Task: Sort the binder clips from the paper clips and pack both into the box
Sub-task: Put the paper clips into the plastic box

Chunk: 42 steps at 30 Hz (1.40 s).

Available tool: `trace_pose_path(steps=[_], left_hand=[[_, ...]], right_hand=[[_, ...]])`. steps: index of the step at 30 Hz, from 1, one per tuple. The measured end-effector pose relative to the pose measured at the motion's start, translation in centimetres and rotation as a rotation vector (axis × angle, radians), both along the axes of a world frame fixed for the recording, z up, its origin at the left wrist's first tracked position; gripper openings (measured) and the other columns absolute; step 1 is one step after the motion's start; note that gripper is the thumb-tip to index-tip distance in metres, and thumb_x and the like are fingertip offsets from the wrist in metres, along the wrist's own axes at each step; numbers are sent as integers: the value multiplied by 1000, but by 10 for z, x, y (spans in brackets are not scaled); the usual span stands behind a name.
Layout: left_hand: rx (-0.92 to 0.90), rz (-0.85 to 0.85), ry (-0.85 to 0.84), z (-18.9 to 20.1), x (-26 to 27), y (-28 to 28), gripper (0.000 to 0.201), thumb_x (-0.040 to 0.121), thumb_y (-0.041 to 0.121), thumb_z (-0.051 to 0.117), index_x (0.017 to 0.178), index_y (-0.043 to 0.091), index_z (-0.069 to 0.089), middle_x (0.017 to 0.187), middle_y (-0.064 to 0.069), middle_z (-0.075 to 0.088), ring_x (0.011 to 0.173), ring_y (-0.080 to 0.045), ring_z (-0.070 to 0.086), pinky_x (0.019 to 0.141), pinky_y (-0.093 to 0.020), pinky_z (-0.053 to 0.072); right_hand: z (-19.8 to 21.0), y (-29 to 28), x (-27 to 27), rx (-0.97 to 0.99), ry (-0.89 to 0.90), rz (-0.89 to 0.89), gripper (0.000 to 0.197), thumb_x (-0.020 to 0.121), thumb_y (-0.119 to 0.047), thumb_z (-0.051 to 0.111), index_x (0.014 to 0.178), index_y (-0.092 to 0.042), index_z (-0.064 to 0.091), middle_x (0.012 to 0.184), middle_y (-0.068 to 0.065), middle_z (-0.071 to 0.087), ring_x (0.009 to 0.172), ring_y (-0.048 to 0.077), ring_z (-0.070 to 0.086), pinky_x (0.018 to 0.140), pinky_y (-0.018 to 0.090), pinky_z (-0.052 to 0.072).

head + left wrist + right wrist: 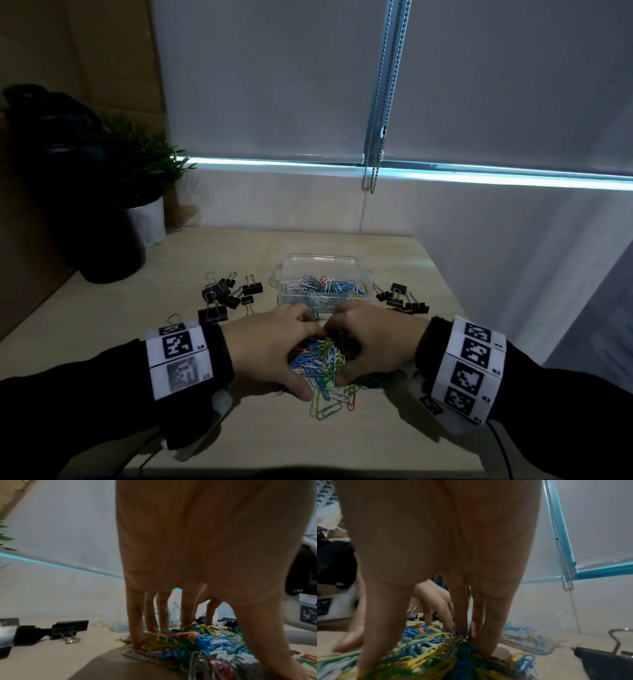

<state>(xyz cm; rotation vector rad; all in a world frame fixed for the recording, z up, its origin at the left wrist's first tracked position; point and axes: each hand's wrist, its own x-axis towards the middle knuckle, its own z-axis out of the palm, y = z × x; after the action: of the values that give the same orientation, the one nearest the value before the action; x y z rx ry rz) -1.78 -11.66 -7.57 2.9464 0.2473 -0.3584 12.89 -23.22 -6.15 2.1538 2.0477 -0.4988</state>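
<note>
A heap of coloured paper clips [322,363] lies on the wooden table just in front of a clear plastic box [284,301] that holds more paper clips [325,287]. My left hand [294,353] and right hand [356,346] cup the heap from both sides, fingertips meeting at its far edge and thumbs on the near side. In the left wrist view the fingers [137,622] point down into the clips [197,642]; the right wrist view shows the same over its clips [428,649]. Black binder clips lie in one group left of the box [229,291] and another to its right [400,299].
A few loose paper clips [329,407] lie nearer me than the heap. A potted plant [147,219] and a dark bottle [85,205] stand at the back left. A blind chain [376,137] hangs behind the table. The table's right edge [445,281] runs close to the right binder clips.
</note>
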Motion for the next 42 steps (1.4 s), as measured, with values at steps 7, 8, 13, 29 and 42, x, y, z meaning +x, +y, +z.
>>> trace_pose_path(steps=[7,8,13,29,42], left_hand=[[-31,36,-109,4,8,-3,42,81,37,71,117,22,57,108,2,55,96,-13,53,83,-28,47],[-42,46,-121,4,9,-1,38,81,34,71,114,20,59,105,1,60,93,-14,56,81,-30,48],[-70,86,-172,14,13,14,28,80,29,75,105,19,68,95,2,68,77,-6,53,69,-18,38],[-331,263,-540,58,41,47,32,78,15,77,108,14,66,95,1,72,82,-9,68,72,-14,52],[88,183,-274,33,23,35,25,83,37,66,109,34,64,111,9,62,98,-11,56,83,-34,49]], right_hand=[[1,0,-5,83,58,-33,31,80,-24,73,107,-13,62,93,4,63,80,18,51,71,25,41],[4,1,-4,79,60,-38,26,80,-22,73,102,-14,63,88,2,60,78,17,52,68,24,41],[28,8,12,164,96,-95,14,79,-18,74,92,-15,69,79,-6,59,70,10,55,59,16,40],[54,7,36,480,70,-220,17,89,-14,62,102,-15,73,92,-3,72,77,6,61,72,13,49],[13,28,34,293,48,-119,26,82,-23,70,107,-17,70,101,0,72,90,15,65,86,30,54]])
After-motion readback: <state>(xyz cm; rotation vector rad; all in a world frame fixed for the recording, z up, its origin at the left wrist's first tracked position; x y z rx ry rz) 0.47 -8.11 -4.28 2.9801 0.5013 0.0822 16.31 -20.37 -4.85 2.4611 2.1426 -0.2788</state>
